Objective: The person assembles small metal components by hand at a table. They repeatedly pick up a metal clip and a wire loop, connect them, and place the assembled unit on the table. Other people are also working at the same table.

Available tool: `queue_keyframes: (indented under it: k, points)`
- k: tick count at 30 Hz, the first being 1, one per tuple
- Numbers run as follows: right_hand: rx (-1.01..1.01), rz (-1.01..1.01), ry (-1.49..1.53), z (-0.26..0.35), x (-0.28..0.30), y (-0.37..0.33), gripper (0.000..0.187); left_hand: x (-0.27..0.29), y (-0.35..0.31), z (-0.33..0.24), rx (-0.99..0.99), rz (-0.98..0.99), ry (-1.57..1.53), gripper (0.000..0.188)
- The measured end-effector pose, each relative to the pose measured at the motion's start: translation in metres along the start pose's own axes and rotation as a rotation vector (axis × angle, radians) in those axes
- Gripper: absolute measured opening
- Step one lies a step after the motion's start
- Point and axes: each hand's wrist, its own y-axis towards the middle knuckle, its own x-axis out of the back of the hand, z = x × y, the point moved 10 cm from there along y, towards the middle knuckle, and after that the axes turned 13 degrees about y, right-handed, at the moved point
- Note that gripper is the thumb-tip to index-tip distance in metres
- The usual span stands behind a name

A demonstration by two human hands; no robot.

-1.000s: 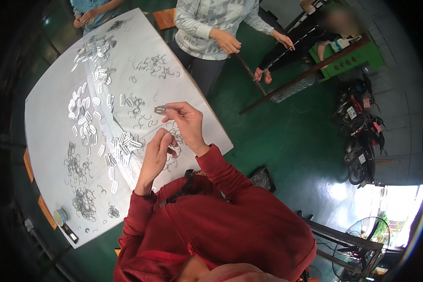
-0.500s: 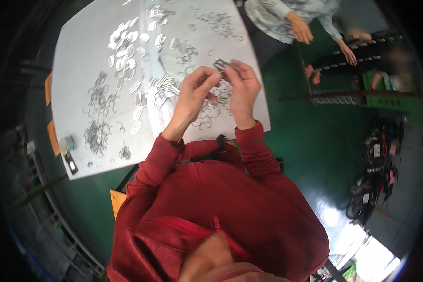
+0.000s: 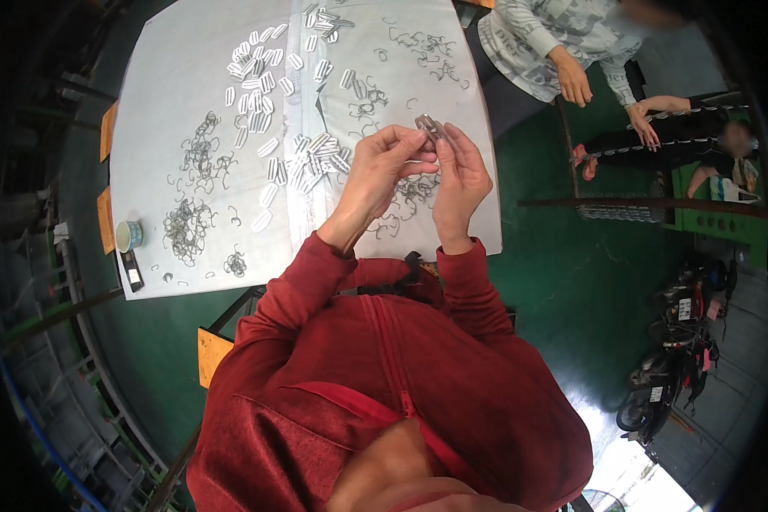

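Above the white flat tabletop (image 3: 175, 77), a slotted silvery metal piece (image 3: 429, 126), partly finger-hidden, is pinched by left hand (image 3: 382, 166) and right hand (image 3: 462, 183).

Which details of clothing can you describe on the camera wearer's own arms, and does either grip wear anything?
The left sleeve and right sleeve are long, plain dark red, and reach the wrists, matching the zipped top. The left grip and right grip are bare, five-fingered hands without gloves. No watch, bracelet or cable shows on either wrist.

Motorbikes (image 3: 654, 374) (dark ones), green floor (image 3: 580, 273)
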Motion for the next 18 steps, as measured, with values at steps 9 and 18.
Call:
queue_keyframes:
  k: [9,18]
  points:
    - [0.103,0.053,-0.197,0.007,0.004,-0.007,0.025,0.002,-0.005,-0.001,-0.058,-0.034,0.127,0.021]
    - [0.086,0.113,-0.122,-0.003,0.007,-0.004,0.021,-0.007,0.002,0.004,-0.062,0.05,0.129,0.02]
